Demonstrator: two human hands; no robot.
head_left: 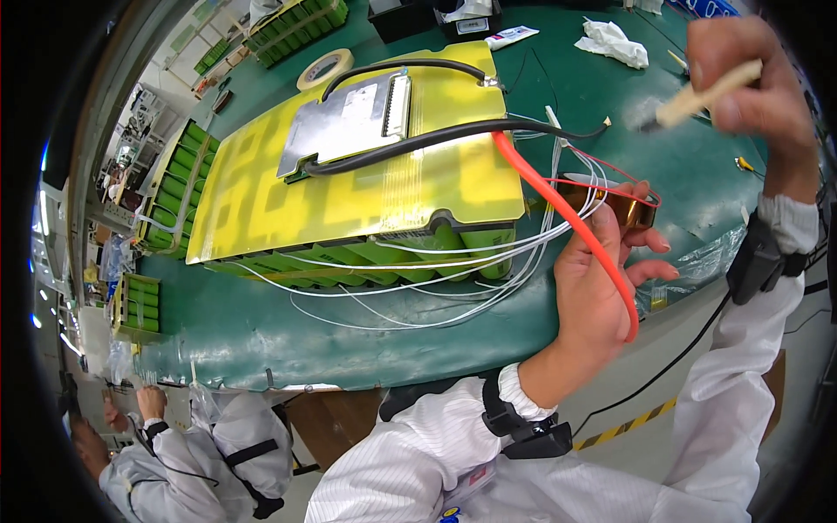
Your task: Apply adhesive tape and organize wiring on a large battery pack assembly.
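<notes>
A large battery pack of green cells under a yellow sheet lies on the bench, with a silver circuit module on top. Beyond its right end, my left hand is closed around a shiny amber roll, seemingly film tape. Thin white wires run from the pack to this hand, and a thick red cable drapes across it. My right hand, raised at the upper right, grips a small brush by its pale wooden handle; its dark tip is blurred. A black cable crosses the module.
Masking tape, a white tube and crumpled white tissue lie at the back of the green bench. More green cell packs stand to the left. A co-worker in white sits at the lower left.
</notes>
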